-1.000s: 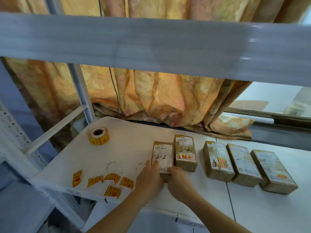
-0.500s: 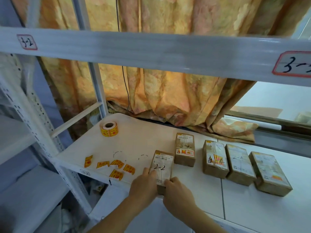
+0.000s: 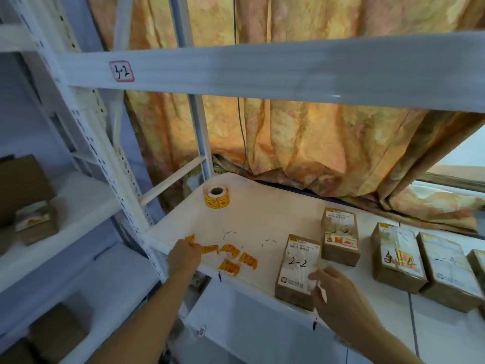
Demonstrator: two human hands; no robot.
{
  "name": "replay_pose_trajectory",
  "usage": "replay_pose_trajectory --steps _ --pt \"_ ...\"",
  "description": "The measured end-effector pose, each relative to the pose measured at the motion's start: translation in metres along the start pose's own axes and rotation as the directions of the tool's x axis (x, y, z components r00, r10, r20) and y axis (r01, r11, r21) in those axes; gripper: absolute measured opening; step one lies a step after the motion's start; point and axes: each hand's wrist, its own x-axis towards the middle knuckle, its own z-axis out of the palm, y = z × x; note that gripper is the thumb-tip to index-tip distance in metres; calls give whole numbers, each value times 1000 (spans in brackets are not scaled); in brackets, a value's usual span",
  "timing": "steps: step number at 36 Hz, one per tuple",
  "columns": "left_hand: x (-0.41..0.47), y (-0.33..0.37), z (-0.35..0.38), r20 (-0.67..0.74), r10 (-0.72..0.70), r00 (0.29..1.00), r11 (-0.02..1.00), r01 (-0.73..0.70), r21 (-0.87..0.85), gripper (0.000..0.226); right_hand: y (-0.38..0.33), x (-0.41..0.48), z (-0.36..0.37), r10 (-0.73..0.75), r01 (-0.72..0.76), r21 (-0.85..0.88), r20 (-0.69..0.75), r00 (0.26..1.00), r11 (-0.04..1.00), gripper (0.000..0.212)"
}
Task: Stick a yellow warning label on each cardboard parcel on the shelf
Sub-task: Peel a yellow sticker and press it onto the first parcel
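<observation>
Several brown cardboard parcels lie in a row on the white shelf (image 3: pixel 265 214). The nearest, marked "2-2" (image 3: pixel 299 261), bears no yellow label that I can see. My right hand (image 3: pixel 333 290) grips its near right corner, with a pale paper scrap under the fingers. The "3-2" parcel (image 3: pixel 339 241) and the "4-4" parcel (image 3: pixel 396 256) each carry a yellow label. Several loose yellow warning labels (image 3: pixel 237 258) lie at the shelf's front left edge. My left hand (image 3: pixel 183 254) pinches the left end of one of them.
A roll of yellow labels (image 3: pixel 217 197) stands at the back left of the shelf. The upper shelf beam (image 3: pixel 262 69), tagged "3-2", crosses overhead. An orange curtain (image 3: pixel 315 143) hangs behind. A neighbouring rack at the left holds another box (image 3: pixel 35 222).
My left hand let go of the "2-2" parcel and moved left to the loose labels. My right hand stays on the parcel. The view has swung left and back.
</observation>
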Motion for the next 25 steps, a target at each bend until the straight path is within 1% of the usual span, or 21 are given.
replay_pose_trajectory --steps 2,3,6,8,10,13,15,17,19,21,23,25 --pt "21 -16 -9 -12 -54 998 998 54 -18 45 2 -4 1 -7 7 11 10 1000 1000 24" --pt "29 -21 -12 -11 -68 998 997 67 -24 46 4 -5 2 -11 11 12 12 1000 1000 22" --pt "51 -29 -8 -5 -64 998 997 64 31 37 11 -9 3 3 -4 18 39 999 1000 18" --pt "61 -30 -1 -5 -28 1000 998 28 50 38 19 -12 4 34 -35 19 42 999 999 19" --pt "69 -31 7 -8 16 1000 996 -15 90 41 26 -15 4 74 -75 16 18 997 997 23" --pt "76 -32 12 14 25 1000 991 -27 128 35 34 -17 2 83 -83 16 -12 996 996 28" --pt "78 -32 13 24 20 1000 988 -23 151 33 35 -17 0 102 -102 15 -14 995 995 26" --pt "73 -24 11 3 40 999 989 -40 146 23 31 -16 -3 98 -98 12 -30 995 995 22" --pt "62 -6 9 -26 121 992 987 -118 109 15 23 -13 -7 92 -91 25 -27 995 995 20" --pt "46 15 9 -16 206 978 978 -205 35 14 14 -9 -10 102 -102 65 7 995 993 19" --pt "23 38 11 48 244 968 968 -240 -77 10 4 -2 -13 111 -109 154 -4 994 982 19" --pt "-3 58 15 151 250 956 946 -208 -249 8 -7 8 -15 121 -107 257 -40 992 960 19"
